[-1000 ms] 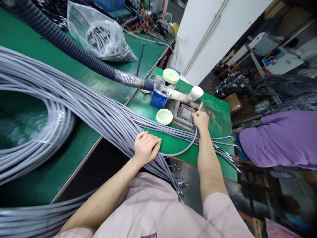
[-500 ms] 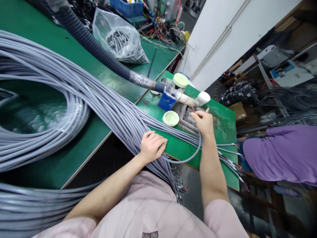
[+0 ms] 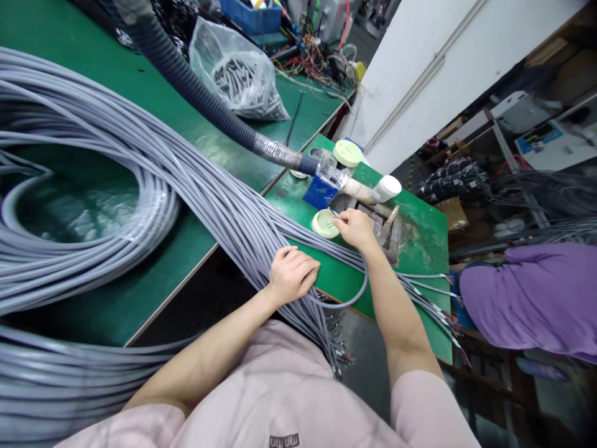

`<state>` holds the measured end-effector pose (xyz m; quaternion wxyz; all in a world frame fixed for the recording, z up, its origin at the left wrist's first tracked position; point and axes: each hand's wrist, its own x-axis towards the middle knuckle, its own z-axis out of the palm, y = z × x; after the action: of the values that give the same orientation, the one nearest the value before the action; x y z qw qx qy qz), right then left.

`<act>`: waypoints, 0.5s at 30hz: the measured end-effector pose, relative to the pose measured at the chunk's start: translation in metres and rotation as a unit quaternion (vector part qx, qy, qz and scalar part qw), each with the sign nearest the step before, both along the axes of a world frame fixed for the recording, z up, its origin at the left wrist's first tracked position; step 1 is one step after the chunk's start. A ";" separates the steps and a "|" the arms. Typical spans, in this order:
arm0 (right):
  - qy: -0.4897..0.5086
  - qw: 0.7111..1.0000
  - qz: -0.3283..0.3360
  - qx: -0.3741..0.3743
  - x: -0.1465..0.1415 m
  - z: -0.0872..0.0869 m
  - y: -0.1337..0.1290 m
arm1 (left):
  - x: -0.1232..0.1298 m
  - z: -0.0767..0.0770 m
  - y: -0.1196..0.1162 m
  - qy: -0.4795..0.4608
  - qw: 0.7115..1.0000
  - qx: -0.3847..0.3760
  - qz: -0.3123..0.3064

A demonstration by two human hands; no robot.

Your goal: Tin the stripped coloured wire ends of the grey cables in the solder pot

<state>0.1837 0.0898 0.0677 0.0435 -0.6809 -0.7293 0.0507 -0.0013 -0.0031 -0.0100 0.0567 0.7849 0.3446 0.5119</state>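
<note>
My left hand [image 3: 293,275] is closed around part of the grey cable bundle [image 3: 224,218] at the table's front edge. One grey cable [image 3: 342,305] loops away from the bundle up to my right hand [image 3: 355,228], which pinches it near its end. The thin wires at that end are over a shallow pale-green dish [image 3: 325,225]. Behind my right hand lies a dark square metal tray [image 3: 395,242] with a wooden-handled tool [image 3: 389,223] across it. A ribbed hose [image 3: 200,93] ends in a pale nozzle [image 3: 359,190] beside a blue block [image 3: 321,190].
A clear bag of short grey pieces [image 3: 242,81] lies at the back, near a blue bin [image 3: 254,17]. A white jar [image 3: 388,187] and a green-lidded container [image 3: 347,153] stand beyond the nozzle. At the right is a person in a purple top [image 3: 532,298].
My right hand has moved left with the cable end, from the metal tray to the pale-green dish. The view has shifted slightly; my left hand keeps its hold on the bundle.
</note>
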 end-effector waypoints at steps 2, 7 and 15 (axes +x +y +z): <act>-0.015 1.000 -0.003 -0.007 -0.002 -0.001 0.001 | 0.000 -0.001 0.000 -0.001 1.000 -0.002 -0.001; 0.031 0.999 -0.008 0.041 0.010 0.006 -0.004 | -0.001 -0.002 0.000 -0.006 1.000 -0.007 -0.008; 0.078 0.968 -0.167 0.172 0.086 0.007 -0.014 | 0.000 -0.002 0.000 -0.016 1.000 -0.018 -0.009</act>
<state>0.2698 0.0762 0.0744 0.2249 -0.7695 -0.5970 -0.0309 -0.0018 -0.0030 -0.0117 0.0804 0.7786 0.3457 0.5175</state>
